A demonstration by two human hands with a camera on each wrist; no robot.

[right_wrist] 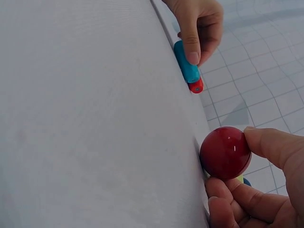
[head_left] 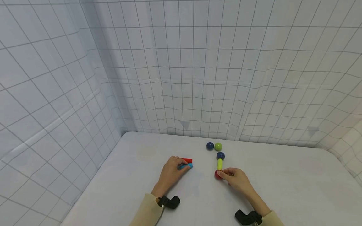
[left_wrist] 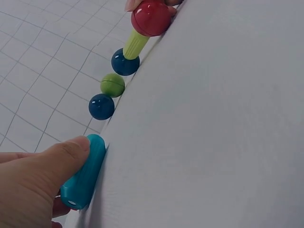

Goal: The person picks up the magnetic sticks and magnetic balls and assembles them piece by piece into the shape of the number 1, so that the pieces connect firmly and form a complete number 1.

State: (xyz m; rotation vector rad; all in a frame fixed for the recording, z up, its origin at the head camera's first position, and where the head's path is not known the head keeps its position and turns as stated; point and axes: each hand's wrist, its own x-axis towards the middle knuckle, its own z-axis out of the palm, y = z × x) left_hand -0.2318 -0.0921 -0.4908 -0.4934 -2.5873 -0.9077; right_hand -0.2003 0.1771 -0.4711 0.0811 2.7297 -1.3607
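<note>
My left hand lies on the white table, its fingers curled over a teal rod, with a red rod right behind it. My right hand pinches a red ball. That ball sits at the near end of a yellow-green rod, whose far end meets a dark blue ball. Further back lie a green ball and another blue ball, side by side.
The white table is enclosed by gridded white cloth walls at the back and both sides. Bare surface stretches left of the left hand and right of the right hand.
</note>
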